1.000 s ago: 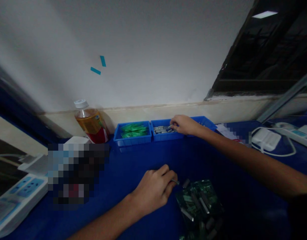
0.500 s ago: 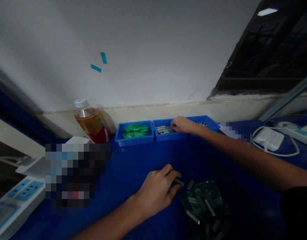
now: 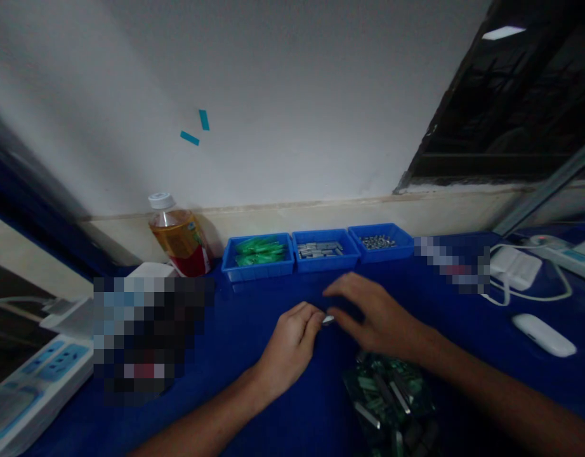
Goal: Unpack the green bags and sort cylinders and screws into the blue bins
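My left hand (image 3: pixel 292 339) is closed over the blue table, gripping a small silver metal piece (image 3: pixel 327 320) whose end shows past the fingertips. Just to its right, my right hand (image 3: pixel 368 311) has its thumb and fingers apart, close to that end, with nothing visible between them; it is slightly blurred. Below my right hand lies a pile of metal bars (image 3: pixel 400 397) on a green plastic bag (image 3: pixel 368 384). At the back, a blue bin (image 3: pixel 327 261) holds silver metal pieces (image 3: pixel 316 249).
Left of that bin, another blue bin (image 3: pixel 259 271) contains green plastic items (image 3: pixel 259 251); to the right, a third bin (image 3: pixel 387 254) has small metal parts (image 3: pixel 378 242). A drink bottle (image 3: pixel 178 238), power strip (image 3: pixel 49 374), white charger (image 3: pixel 515 266) and white oblong case (image 3: pixel 544 334) stand around.
My right hand has come back from the middle bin to beside my left hand, and its fingers are apart. My left hand has shifted slightly up and left.
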Available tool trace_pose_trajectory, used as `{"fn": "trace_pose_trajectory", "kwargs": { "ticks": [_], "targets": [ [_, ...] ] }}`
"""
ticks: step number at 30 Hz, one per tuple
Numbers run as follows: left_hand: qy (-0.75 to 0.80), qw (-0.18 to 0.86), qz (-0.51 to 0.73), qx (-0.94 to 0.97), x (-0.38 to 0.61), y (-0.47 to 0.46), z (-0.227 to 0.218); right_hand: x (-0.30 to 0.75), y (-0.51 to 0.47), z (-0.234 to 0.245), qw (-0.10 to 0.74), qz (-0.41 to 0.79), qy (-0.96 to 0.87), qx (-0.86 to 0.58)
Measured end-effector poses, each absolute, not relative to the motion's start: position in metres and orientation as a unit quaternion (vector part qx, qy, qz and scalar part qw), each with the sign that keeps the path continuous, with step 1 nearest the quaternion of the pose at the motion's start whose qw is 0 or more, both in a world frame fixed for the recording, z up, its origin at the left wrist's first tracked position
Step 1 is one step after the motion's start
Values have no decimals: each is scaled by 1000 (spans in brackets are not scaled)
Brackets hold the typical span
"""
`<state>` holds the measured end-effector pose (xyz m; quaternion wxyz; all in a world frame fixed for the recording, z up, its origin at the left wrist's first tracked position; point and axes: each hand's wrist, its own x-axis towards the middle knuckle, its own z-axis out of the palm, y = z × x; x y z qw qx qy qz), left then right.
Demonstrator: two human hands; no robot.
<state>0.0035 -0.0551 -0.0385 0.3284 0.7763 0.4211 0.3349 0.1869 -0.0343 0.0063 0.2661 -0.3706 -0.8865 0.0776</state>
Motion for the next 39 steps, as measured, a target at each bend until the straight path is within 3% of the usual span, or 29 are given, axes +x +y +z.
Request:
{"fn": "trace_pose_trajectory", "kwargs": {
  "ticks": [4, 13, 19, 24, 34, 39],
  "targets": [
    [393, 339, 311, 796, 2, -55, -40, 187, -80, -18, 284, 97, -883, -362],
    [379, 389, 363, 757, 3, -64, -39, 186, -71, -26, 317, 104, -833, -442],
    [362, 280, 370, 809, 1, -69, -39, 181, -77, -26, 323, 114, -829, -442],
    [396, 264, 402, 782, 1, -67, -35, 179, -81, -25, 326, 112, -836, -428],
    [417, 295, 296, 807, 3, -71, -33, 194, -46, 2, 232, -51, -863, -445],
    [306, 194, 170, 916, 6, -89, -27, 206, 36, 25, 165, -39, -817, -551]
  ]
}}
